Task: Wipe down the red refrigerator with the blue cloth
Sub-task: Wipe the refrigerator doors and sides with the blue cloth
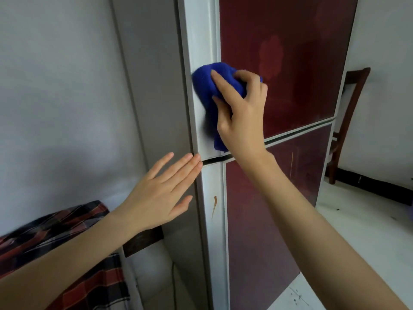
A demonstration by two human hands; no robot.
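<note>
Two bare hands reach toward the red refrigerator (290, 63), which has two shut doors, one above the other, so nothing inside it shows. The right hand (241, 113) holds the blue cloth (207, 86) bunched up, its fingers (218, 81) curled around it, and presses it on the white edge strip of the top door, just above the dark gap between the doors. The left hand (161, 193) is flat and open, holding nothing, its fingertips right at the fridge's gray side by that gap. A brown drip mark (214, 205) runs down the lower white strip. A plaid cloth (55, 238) lies at lower left. A dark wooden chair (348, 121) stands to the right of the fridge.
</note>
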